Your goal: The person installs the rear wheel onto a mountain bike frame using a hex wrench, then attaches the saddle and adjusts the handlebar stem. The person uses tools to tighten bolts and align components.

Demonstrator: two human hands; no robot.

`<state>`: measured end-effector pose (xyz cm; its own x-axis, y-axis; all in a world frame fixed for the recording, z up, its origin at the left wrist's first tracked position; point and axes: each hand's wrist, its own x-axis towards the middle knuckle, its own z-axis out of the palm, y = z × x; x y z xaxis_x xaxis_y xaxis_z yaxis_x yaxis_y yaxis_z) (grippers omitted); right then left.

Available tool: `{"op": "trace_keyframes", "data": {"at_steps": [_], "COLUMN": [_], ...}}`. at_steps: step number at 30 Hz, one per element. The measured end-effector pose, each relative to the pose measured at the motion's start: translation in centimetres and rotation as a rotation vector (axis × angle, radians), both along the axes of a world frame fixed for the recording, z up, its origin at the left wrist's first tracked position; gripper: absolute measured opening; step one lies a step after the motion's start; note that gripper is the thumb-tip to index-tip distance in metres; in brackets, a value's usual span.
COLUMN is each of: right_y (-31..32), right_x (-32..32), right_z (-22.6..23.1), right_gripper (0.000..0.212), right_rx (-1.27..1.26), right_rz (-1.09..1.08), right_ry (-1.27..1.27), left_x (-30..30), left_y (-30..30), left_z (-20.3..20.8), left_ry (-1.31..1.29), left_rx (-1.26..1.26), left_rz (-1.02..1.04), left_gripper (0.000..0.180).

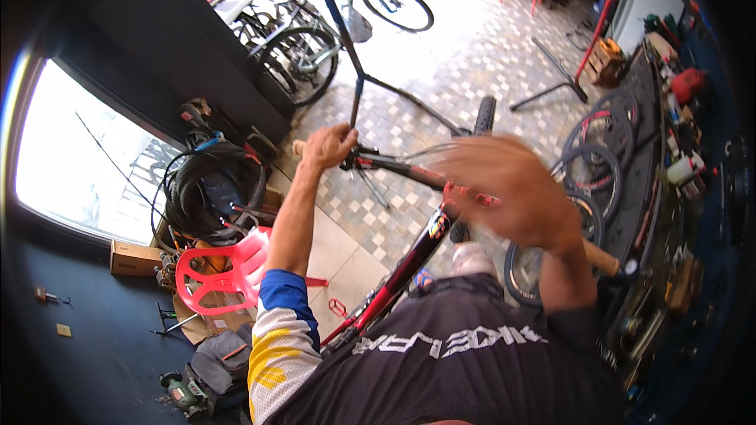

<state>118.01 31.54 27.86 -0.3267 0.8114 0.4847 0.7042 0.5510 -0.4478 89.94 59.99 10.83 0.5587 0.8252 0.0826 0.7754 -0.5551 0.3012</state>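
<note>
A red and black bicycle (404,274) stands in front of me, its handlebar crossing from left to upper right. My left hand (327,147) is closed round the left end of the bar, where a bit of tan grip (298,149) sticks out past it. Over the right half of the handlebar (421,176) is my right hand (512,193), smeared by motion. Its fingers cannot be made out, nor whether it touches the bar. The tan right grip (601,258) shows beyond my right wrist. Thin dark cables (429,151) run close to the blurred hand.
A dark repair stand (361,76) rises ahead of the bicycle. Parked bikes (303,63) stand at far left, with a red plastic chair (228,271) nearer. Several wheels (591,173) lean at right beside a cluttered workbench (654,157). A red stand (587,63) is at far right.
</note>
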Motion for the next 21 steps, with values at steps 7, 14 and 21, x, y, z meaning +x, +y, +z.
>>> {"op": "trace_keyframes", "data": {"at_steps": [7,14,21], "right_y": [0.1,-1.4,-1.4], "right_x": [-12.4,-11.6,-11.2], "right_z": [10.0,9.3,8.9], "right_gripper": [0.033,0.035,0.037], "right_rx": [0.177,0.212,0.241], "right_rz": [0.885,0.858,0.818], "right_ry": [-0.411,-0.456,-0.441], "left_x": [0.4,-1.2,-1.7], "left_y": [0.7,1.4,1.6], "left_z": [-0.2,-0.5,-0.7], "left_ry": [0.011,0.081,0.013], "left_rx": [0.044,-0.019,-0.001], "left_rz": [-0.032,0.012,-0.005], "left_gripper": [0.045,0.047,0.048]}}
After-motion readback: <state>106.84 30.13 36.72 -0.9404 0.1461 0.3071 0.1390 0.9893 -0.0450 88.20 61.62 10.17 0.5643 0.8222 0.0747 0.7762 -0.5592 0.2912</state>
